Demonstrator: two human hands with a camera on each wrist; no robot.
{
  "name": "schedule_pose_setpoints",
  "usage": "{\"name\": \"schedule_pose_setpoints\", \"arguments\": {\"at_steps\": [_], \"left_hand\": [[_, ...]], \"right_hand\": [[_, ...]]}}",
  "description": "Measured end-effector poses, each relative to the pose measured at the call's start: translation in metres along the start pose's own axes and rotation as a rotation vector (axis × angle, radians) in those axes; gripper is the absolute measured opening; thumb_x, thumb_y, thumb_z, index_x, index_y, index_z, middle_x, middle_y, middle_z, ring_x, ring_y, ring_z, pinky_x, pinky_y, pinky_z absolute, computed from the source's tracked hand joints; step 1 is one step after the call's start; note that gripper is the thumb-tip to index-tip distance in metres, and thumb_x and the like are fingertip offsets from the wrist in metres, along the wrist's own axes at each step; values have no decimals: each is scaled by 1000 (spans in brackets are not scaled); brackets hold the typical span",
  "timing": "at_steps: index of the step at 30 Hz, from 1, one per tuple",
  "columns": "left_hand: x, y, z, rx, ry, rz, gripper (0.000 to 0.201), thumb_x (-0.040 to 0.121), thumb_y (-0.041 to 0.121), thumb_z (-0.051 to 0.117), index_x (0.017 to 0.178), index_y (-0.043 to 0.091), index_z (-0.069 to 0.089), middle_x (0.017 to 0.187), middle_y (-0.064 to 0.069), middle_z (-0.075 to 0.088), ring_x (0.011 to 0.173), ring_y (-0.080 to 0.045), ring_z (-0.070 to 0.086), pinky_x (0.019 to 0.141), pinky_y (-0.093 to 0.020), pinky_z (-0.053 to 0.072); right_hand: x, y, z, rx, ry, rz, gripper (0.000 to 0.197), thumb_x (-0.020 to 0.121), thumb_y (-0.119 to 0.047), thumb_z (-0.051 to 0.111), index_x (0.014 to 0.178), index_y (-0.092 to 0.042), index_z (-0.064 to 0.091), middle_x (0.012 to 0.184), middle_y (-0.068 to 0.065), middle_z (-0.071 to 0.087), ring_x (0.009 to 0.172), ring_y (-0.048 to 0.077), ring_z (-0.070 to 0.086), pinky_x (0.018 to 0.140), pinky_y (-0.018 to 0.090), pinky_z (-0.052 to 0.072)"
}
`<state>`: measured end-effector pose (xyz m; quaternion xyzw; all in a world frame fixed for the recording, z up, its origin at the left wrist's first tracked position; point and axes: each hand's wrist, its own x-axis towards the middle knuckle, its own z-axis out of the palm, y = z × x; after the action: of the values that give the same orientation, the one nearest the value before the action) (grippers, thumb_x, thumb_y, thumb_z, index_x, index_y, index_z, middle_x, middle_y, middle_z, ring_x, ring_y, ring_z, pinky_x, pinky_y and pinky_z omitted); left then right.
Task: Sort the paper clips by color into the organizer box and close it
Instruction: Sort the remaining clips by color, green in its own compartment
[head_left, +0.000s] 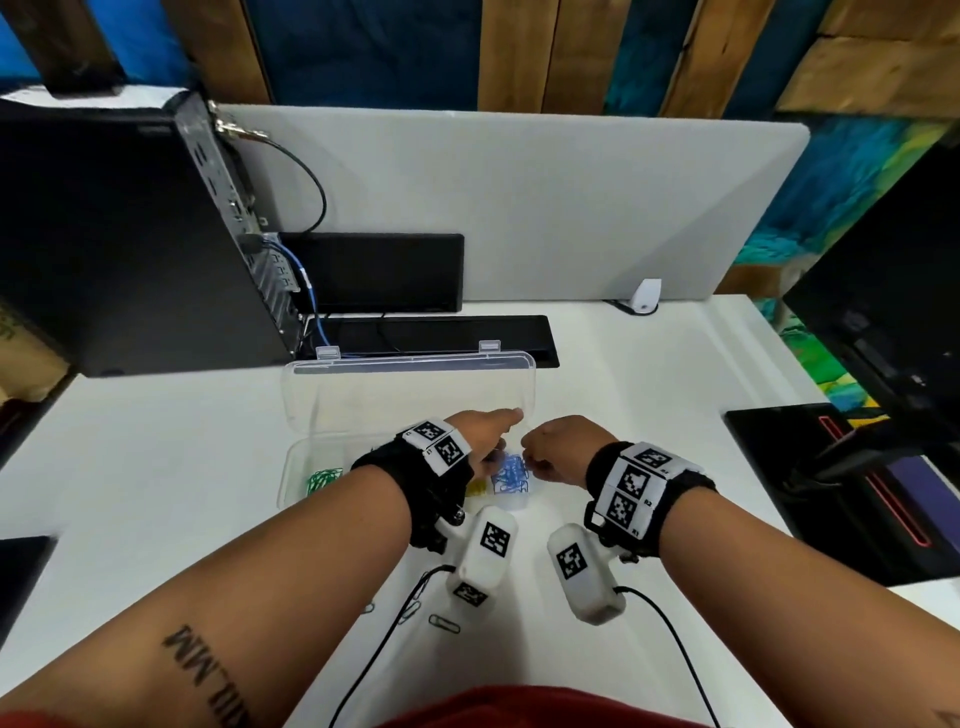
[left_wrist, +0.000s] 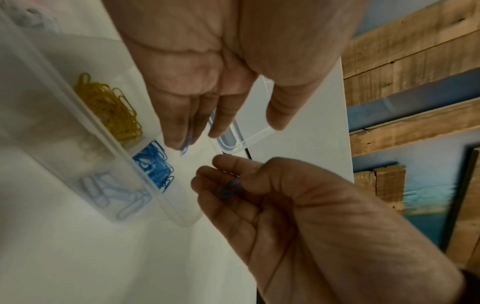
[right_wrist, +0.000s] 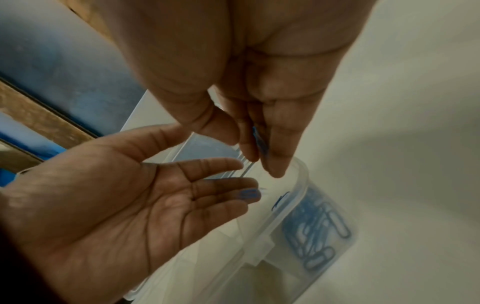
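The clear organizer box (head_left: 291, 467) lies on the white desk with its lid (head_left: 410, 395) standing open. Its compartments hold green clips (head_left: 322, 478), yellow clips (left_wrist: 111, 111), blue clips (head_left: 511, 475) and pale clips (left_wrist: 116, 195). My left hand (head_left: 488, 436) hovers over the blue compartment with straight fingers, and one blue clip (right_wrist: 249, 194) lies on its fingertips. My right hand (head_left: 556, 452) is just to the right. Its thumb and fingers pinch a blue paper clip (left_wrist: 228, 189) above the box's right end.
Loose clips (head_left: 444, 623) lie on the desk near me, under my left forearm. A black computer tower (head_left: 104, 234) stands at the back left. A black keyboard (head_left: 441, 332) lies behind the lid. A black mat (head_left: 831, 493) is on the right.
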<state>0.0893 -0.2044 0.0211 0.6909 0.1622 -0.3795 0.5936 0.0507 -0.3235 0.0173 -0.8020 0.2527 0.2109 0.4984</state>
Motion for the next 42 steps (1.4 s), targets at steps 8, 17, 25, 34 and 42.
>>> {"name": "schedule_pose_setpoints", "arguments": {"at_steps": [8,17,25,34,42], "left_hand": [[-17,-3,-16,35,-101,63,22,97,29,48,92,9,56,83,-5,53,74,-15,51,67,-22,45],[-62,-22,-86,525,16,326,18,88,4,49,81,19,58,74,-3,60,63,-16,55,46,-16,46],[-70,-100,-167,1253,102,135,35,72,26,71,105,22,60,84,10,51,82,-12,50,73,-19,41],[-74,-147,-187,1262,85,82,60,71,28,76,119,14,43,97,1,51,87,-19,52,83,-30,46],[-68,-150,-168,1215,33,263,42,84,13,60,125,16,50,104,-3,58,110,-22,57,88,-23,41]], "right_hand": [[-13,-2,5,-83,-63,-35,37,91,1,40,124,-4,57,104,6,53,95,19,51,98,32,46],[-45,-13,33,-374,35,-428,26,86,-6,48,102,-18,64,98,-3,56,88,15,53,75,21,40],[-56,6,88,-1016,-326,-541,45,85,-22,60,129,-21,50,123,2,55,112,20,55,91,24,42],[-46,40,126,-1107,-301,-471,54,85,-12,54,137,-16,38,131,10,51,119,26,52,96,28,41],[-46,30,152,-952,-281,-465,53,84,-3,50,135,-19,44,129,6,47,119,23,50,99,26,39]]}}
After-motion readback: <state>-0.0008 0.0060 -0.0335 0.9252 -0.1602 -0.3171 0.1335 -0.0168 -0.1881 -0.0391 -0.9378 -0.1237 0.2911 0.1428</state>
